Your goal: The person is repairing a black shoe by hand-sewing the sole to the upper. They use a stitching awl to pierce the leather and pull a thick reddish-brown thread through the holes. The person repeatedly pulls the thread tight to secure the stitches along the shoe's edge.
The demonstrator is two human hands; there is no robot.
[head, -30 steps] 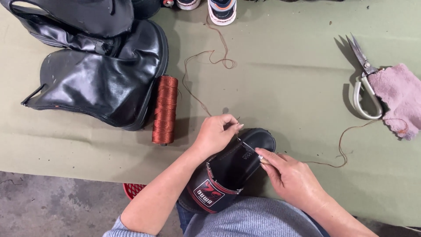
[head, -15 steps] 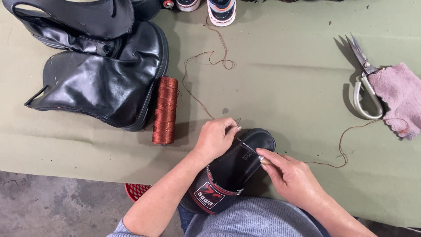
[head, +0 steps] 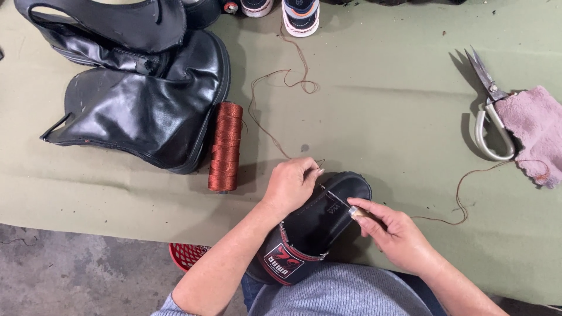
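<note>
Black slide sandal (head: 319,225) lies at the green table's (head: 380,117) near edge; I see my left hand (head: 291,184) clamping its sole, fingers curled, while my right hand (head: 398,237) pinches an awl (head: 345,206) against it.

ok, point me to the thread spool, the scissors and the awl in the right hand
thread spool (head: 225,146), head view, middle of the wound copper thread
scissors (head: 490,120), head view, near the pivot above the handle loop
awl (head: 339,201), head view, metal shaft over the slide sandal
</note>
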